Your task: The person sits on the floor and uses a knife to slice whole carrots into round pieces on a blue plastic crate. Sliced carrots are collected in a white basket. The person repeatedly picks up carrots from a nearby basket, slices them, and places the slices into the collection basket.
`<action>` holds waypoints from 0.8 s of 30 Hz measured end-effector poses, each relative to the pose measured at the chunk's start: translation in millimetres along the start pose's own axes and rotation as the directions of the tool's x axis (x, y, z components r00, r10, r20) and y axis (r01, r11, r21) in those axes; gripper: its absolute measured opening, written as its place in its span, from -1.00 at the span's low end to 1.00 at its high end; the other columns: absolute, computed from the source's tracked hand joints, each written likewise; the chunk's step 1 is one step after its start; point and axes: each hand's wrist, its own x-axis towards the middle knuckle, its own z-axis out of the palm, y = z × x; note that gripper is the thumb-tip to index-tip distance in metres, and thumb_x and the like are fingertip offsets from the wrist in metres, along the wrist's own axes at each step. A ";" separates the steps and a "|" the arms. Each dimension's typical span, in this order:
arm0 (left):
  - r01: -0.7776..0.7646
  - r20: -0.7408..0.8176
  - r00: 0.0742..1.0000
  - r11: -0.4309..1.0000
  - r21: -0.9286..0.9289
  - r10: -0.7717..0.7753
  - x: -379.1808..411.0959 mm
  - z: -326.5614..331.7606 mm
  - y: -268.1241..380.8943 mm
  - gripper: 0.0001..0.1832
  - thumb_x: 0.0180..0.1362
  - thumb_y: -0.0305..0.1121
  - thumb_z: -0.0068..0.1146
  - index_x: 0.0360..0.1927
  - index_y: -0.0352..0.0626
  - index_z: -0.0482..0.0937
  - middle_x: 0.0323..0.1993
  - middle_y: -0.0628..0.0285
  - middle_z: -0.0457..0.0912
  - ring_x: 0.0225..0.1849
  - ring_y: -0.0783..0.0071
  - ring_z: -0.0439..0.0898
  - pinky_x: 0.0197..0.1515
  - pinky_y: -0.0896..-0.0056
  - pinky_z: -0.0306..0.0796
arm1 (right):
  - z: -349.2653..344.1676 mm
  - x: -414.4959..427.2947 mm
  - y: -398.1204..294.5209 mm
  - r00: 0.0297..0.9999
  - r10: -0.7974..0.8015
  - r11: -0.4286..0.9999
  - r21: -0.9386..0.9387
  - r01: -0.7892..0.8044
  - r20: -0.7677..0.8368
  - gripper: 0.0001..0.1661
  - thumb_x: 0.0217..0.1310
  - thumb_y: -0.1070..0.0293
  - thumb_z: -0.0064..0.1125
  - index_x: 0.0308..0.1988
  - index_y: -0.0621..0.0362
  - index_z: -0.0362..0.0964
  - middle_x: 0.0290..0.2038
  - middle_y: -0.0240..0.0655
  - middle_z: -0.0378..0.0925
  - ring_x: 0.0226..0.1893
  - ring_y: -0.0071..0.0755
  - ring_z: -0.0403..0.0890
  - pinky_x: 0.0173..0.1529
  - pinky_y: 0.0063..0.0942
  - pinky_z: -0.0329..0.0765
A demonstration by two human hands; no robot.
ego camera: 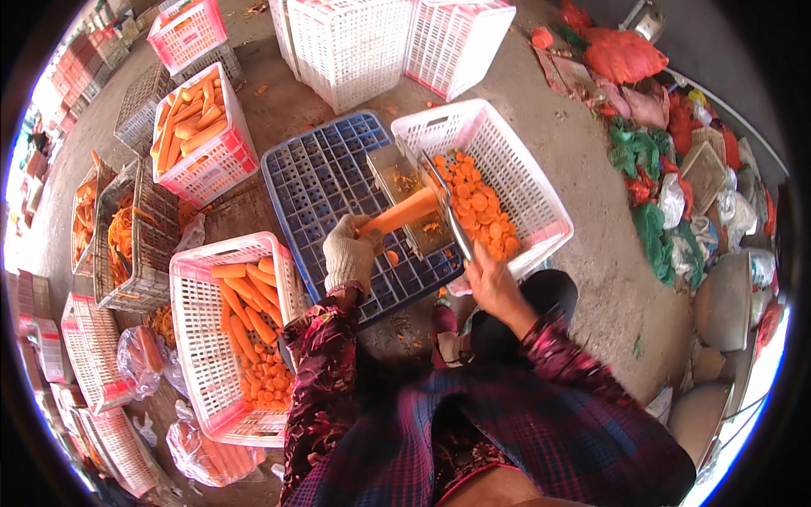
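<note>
My left hand (pixel 352 252), in a knitted glove, grips the lower left end of a thick peeled carrot (pixel 405 210). The carrot lies slanted over a metal cutting stand (pixel 396 170) on an upturned blue plastic crate (pixel 317 166). My bare right hand (pixel 496 285) is closed on the handle of a long knife (pixel 457 229), whose blade stands at the carrot's right end. Just right of the blade, carrot slices (pixel 475 201) fill part of a white and pink plastic basket (pixel 535 184). One loose slice (pixel 392 257) rests on the blue crate below the carrot.
At my left, a basket (pixel 184 310) holds peeled carrots and short pieces. Beyond it stand a basket of peeled carrots (pixel 237 152) and a crate of peelings (pixel 161 237). Tall white crates (pixel 355 51) stand ahead. Bags, nets and metal basins (pixel 722 304) line the right side.
</note>
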 end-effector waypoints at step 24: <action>-0.193 0.018 0.981 0.969 0.157 0.193 4.7 11.8 14.1 -0.74 0.17 -0.56 0.29 -0.05 -0.32 0.64 -0.38 0.18 0.68 -0.44 0.52 0.61 -0.40 0.45 0.50 | -2.2 -6.6 -3.6 0.998 0.046 0.995 -0.091 -0.050 -0.042 -0.71 0.38 0.23 0.10 -0.12 0.24 0.32 -0.44 0.18 0.56 -0.33 0.42 0.59 -0.32 0.15 0.47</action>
